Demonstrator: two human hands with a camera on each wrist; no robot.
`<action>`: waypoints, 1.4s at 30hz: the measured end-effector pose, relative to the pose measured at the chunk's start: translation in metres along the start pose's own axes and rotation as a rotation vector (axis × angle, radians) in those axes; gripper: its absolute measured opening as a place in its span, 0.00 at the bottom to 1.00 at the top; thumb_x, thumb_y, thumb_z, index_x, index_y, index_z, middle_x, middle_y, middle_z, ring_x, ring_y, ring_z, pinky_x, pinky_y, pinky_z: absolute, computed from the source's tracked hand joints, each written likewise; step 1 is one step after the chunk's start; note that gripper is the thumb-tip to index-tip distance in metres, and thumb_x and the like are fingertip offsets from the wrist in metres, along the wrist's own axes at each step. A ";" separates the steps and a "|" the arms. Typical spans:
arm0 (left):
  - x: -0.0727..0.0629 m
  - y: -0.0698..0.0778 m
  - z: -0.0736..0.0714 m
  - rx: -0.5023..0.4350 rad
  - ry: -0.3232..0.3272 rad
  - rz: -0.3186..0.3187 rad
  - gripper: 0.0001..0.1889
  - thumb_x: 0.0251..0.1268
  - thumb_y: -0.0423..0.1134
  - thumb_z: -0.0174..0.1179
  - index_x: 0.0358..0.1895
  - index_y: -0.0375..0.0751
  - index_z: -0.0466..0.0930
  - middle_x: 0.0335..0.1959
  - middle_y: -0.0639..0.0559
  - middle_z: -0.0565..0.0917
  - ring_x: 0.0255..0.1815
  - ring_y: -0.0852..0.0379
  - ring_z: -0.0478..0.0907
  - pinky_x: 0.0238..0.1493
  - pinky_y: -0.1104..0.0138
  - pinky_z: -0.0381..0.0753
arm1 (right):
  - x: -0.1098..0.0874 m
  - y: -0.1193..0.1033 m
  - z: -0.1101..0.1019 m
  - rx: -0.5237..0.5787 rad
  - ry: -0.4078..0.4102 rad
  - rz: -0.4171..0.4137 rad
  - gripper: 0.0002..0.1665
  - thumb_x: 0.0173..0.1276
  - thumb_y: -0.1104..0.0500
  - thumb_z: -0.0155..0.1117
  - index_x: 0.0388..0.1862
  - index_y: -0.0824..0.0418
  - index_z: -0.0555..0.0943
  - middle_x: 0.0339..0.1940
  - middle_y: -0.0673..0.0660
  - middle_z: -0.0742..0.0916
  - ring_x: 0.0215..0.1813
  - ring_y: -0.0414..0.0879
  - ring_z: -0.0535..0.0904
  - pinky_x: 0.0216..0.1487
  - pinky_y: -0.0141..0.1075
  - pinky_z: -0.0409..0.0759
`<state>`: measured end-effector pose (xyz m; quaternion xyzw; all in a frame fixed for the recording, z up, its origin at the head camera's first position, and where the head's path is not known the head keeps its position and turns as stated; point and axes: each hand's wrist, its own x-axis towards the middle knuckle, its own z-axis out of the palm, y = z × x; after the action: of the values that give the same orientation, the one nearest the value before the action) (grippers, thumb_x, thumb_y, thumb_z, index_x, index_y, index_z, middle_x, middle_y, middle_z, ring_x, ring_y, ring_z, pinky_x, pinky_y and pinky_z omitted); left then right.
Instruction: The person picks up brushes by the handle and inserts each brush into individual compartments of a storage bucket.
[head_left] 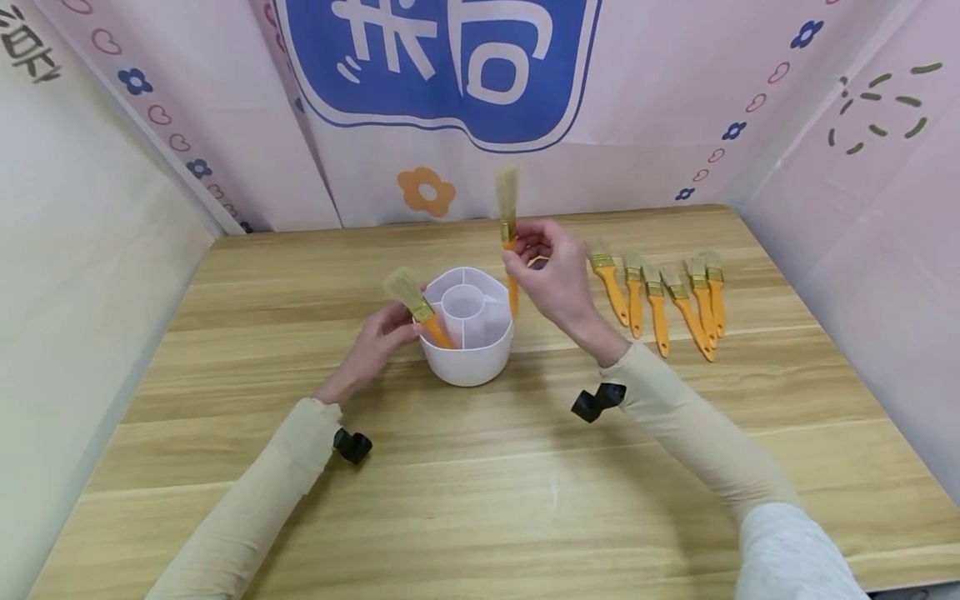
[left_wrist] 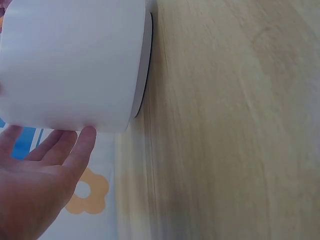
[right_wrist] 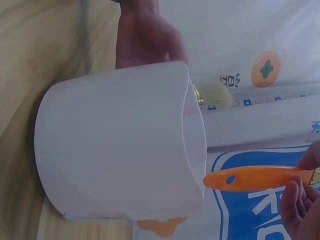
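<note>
A white round organizer point(head_left: 467, 367) with a central cup and several outer compartments stands upright on the table. My left hand point(head_left: 378, 342) holds its left side, with fingertips point(left_wrist: 86, 134) against the outer wall in the left wrist view. One paintbrush point(head_left: 431, 321) leans in the left compartment, bristles up and tilted left. My right hand point(head_left: 558, 271) pinches another paintbrush point(head_left: 507, 204) near its metal band, bristles up. In the right wrist view its orange handle point(right_wrist: 245, 178) points at the organizer's rim, its end by the opening.
Several more paintbrushes point(head_left: 656, 321) with orange handles lie in a loose row on the wooden table point(head_left: 465, 500), right of my right hand. A printed cloth backdrop point(head_left: 637, 167) rises behind the table's back edge, with pale walls at both sides.
</note>
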<state>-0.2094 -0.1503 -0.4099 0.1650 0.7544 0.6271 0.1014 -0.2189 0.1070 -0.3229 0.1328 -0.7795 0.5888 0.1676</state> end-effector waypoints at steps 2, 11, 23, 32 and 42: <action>0.000 0.000 0.000 -0.001 0.000 0.003 0.30 0.65 0.34 0.51 0.71 0.35 0.57 0.69 0.37 0.66 0.57 0.63 0.70 0.52 0.78 0.77 | -0.002 -0.003 0.004 0.024 -0.008 -0.011 0.16 0.57 0.68 0.64 0.45 0.72 0.77 0.32 0.60 0.82 0.30 0.38 0.75 0.29 0.22 0.77; 0.001 -0.001 -0.001 0.007 0.000 -0.010 0.30 0.66 0.35 0.51 0.71 0.36 0.57 0.69 0.38 0.66 0.57 0.62 0.70 0.52 0.77 0.77 | -0.007 -0.020 0.023 0.075 -0.069 -0.042 0.17 0.56 0.69 0.63 0.46 0.72 0.75 0.33 0.63 0.82 0.31 0.40 0.76 0.29 0.25 0.77; 0.003 -0.003 0.002 -0.008 -0.003 0.011 0.29 0.67 0.34 0.51 0.71 0.34 0.57 0.68 0.35 0.66 0.56 0.65 0.71 0.53 0.77 0.77 | -0.020 -0.012 0.046 0.084 -0.141 -0.246 0.21 0.55 0.72 0.61 0.48 0.71 0.70 0.30 0.64 0.82 0.29 0.44 0.77 0.27 0.26 0.77; 0.001 0.000 -0.002 0.005 0.001 -0.005 0.29 0.67 0.35 0.51 0.70 0.32 0.57 0.69 0.35 0.66 0.61 0.56 0.70 0.53 0.77 0.77 | -0.028 0.003 0.054 -0.135 -0.243 -0.414 0.26 0.55 0.70 0.61 0.54 0.72 0.68 0.29 0.61 0.83 0.27 0.44 0.77 0.25 0.28 0.77; 0.000 -0.002 -0.002 0.029 0.013 -0.012 0.28 0.66 0.36 0.51 0.68 0.30 0.60 0.65 0.33 0.69 0.59 0.55 0.71 0.52 0.77 0.77 | -0.043 0.015 0.061 -0.348 -0.262 -0.385 0.16 0.55 0.65 0.62 0.43 0.69 0.75 0.32 0.59 0.82 0.34 0.46 0.76 0.34 0.29 0.76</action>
<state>-0.2105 -0.1519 -0.4111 0.1581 0.7651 0.6164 0.0978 -0.1924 0.0524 -0.3690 0.3225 -0.8442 0.3816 0.1944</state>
